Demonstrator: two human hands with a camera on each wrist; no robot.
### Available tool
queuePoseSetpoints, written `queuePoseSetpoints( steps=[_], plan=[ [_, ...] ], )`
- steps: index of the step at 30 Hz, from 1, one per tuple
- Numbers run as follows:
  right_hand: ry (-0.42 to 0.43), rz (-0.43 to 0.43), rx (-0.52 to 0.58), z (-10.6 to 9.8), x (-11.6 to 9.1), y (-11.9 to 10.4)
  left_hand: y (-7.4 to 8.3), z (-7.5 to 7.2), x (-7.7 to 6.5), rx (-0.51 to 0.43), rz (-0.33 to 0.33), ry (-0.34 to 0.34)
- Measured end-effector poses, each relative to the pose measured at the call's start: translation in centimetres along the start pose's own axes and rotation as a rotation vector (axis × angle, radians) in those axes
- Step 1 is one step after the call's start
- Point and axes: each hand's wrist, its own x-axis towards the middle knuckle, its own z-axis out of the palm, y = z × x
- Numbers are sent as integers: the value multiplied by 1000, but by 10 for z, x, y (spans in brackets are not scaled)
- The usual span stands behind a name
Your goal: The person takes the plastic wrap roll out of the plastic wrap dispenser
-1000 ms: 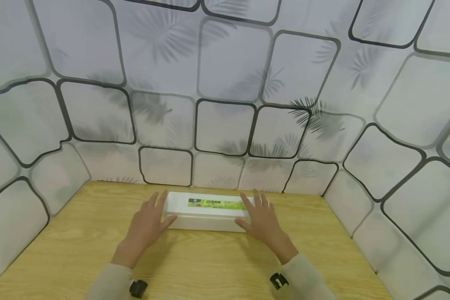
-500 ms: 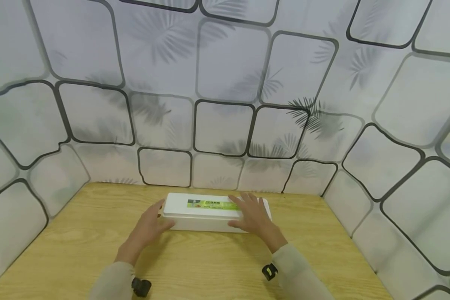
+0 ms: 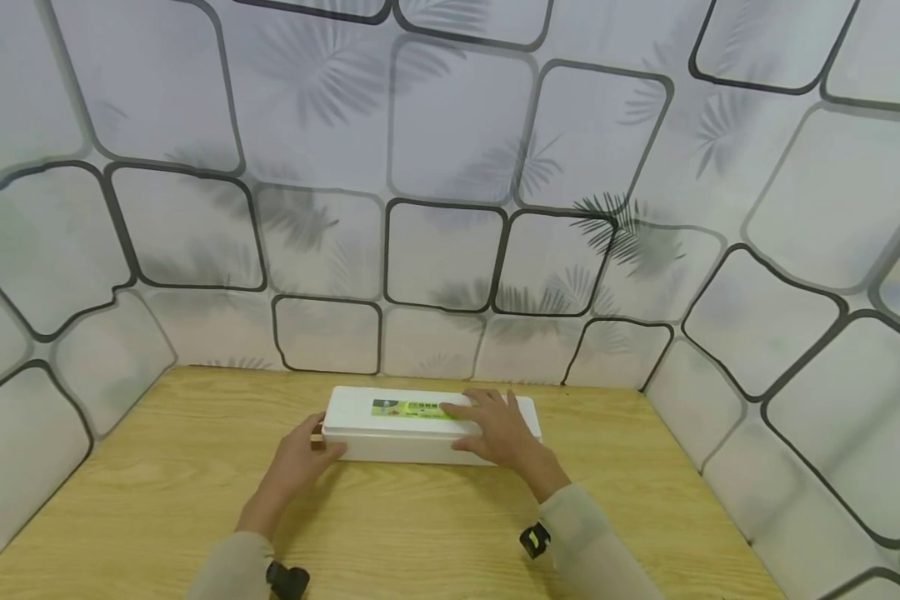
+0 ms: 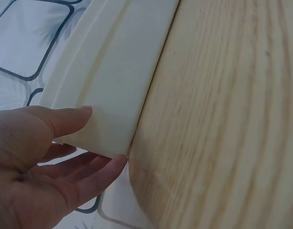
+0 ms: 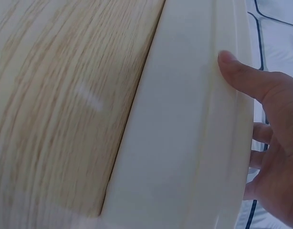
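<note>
A long white lidded plastic box [image 3: 401, 450] lies crosswise near the back of the table, its lid [image 3: 360, 410] on. A green label [image 3: 393, 408] runs along the lid's top. At the box's left end my left hand [image 3: 296, 458] holds the corner. The left wrist view shows that thumb against the front wall [image 4: 122, 71] and the fingers [image 4: 99, 183] around the end. My right hand [image 3: 504, 433] rests on the lid right of centre, fingers spread across the top. In the right wrist view its thumb [image 5: 244, 78] touches the box's front side near the lid rim.
The wood-grain table [image 3: 405, 533] reaches from the box toward me and to both sides. Behind and beside it stand patterned fabric walls [image 3: 450, 250], close past the box. A small black camera [image 3: 535, 540] sits at each wrist.
My right hand has moved left and inward onto the lid, partly covering the label. My left hand has come down around the box's left end. The box has shifted slightly left in view.
</note>
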Motion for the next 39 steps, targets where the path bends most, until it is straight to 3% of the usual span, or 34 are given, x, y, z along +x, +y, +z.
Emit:
queuePoseSetpoints(
  steps=[12,22,33,39],
  plan=[
    [25,-43,12,-3,2,3,-1,-1,1,-16,-12,2],
    [120,-52,28,-18,-3,6,-1,-2,1,-8,-22,1],
    [242,-38,-25,-30,-26,31,3,-3,1,10,-30,8],
    [248,42,4,-38,-44,43,5,-2,-1,2,-32,7]
  ],
)
